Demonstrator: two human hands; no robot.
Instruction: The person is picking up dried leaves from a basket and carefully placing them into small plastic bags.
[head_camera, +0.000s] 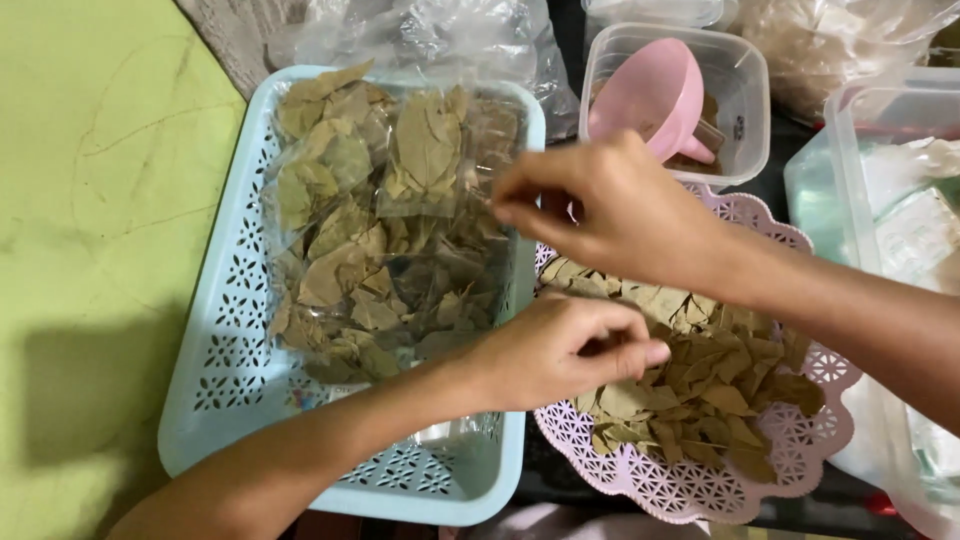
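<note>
Left hand: grip loosely curled, no leaf clearly held, poised over loose dried leaves in pink tray. Right hand: fingertips pinched, contents unclear, raised just beside bagged leaves in blue basket, lying leftward.

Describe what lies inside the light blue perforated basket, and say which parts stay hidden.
The blue basket holds clear plastic packets of dried brown-green leaves, stacked and overlapping. The left hand and its forearm cover the near right corner; packets beneath the top layer and most of the basket floor cannot be seen.
</note>
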